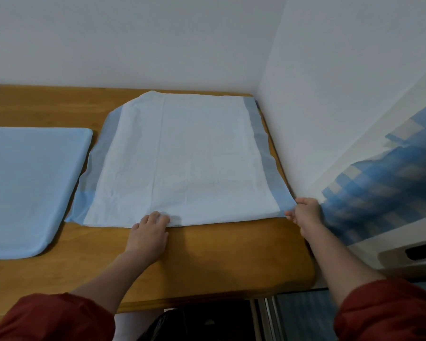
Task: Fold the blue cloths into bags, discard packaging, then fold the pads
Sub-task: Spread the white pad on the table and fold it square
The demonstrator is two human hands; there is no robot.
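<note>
A white pad with blue side borders lies spread on the wooden table, reaching to the wall corner. My left hand lies on the pad's near edge, its fingertips curled over the pad's rim. My right hand pinches the pad's near right corner at the blue border, by the table's right edge. A second light blue pad lies flat to the left, apart from both hands.
White walls close the table at the back and on the right. A blue and white checked surface stands to the right of the table. A dark gap shows below the table's front edge.
</note>
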